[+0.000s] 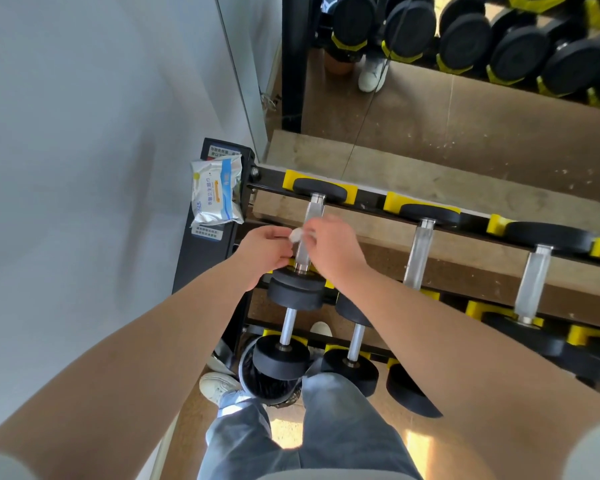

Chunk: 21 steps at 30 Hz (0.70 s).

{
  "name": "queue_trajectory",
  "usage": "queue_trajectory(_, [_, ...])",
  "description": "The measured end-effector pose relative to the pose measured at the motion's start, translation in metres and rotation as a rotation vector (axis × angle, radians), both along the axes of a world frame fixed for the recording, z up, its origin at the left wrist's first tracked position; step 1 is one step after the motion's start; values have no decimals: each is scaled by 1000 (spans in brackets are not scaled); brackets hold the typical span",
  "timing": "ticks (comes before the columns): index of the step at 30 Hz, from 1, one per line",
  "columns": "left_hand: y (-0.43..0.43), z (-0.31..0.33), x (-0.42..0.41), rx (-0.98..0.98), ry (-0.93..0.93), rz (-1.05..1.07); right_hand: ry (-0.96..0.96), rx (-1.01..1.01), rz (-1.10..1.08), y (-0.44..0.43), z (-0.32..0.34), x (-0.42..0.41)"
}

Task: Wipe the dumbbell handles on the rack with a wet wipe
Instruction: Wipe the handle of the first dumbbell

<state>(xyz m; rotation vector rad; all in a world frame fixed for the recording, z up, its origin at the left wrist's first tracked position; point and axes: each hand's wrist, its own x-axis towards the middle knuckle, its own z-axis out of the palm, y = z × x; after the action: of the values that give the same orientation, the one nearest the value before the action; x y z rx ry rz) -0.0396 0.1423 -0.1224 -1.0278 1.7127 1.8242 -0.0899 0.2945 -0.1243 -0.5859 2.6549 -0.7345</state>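
Gym corner, pale wall at left, black rack [371,199] with yellow cradles: left hand [265,252] and right hand [333,247] both pinch a small bunched wet wipe [296,234] against the leftmost top-row dumbbell handle [314,216], pack of wipes [216,192] resting on the rack's end.

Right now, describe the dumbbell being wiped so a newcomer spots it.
Start at the black rack with yellow cradles and take its top row. The dumbbell is leftmost there, beside the wet wipe pack. Only it has the left hand and right hand meeting on a white wipe at its handle.
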Motion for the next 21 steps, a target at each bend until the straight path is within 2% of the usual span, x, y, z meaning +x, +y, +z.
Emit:
queue_trajectory(3, [-3,-1,-2,-13,-27,7,6,-68,-279,-5,5,-27])
queue_trajectory(8, [-1,-3,-1,-28,-18,-4,-175,-126,-252,4,2,-4])
queue_trajectory(12, [2,-5,-2,-65,-10,-45,-399,-25,-153,16,-7,28])
queue_trajectory(14, [2,-5,-3,-90,-19,-70,-425,-72,-235,13,-8,30])
queue_trajectory(18, [4,-1,-4,-138,-9,-133,-460,-258,-545,3,-8,10])
queue_trajectory(21, [8,-2,-8,-192,4,-179,-506,-326,-601,3,-10,1])
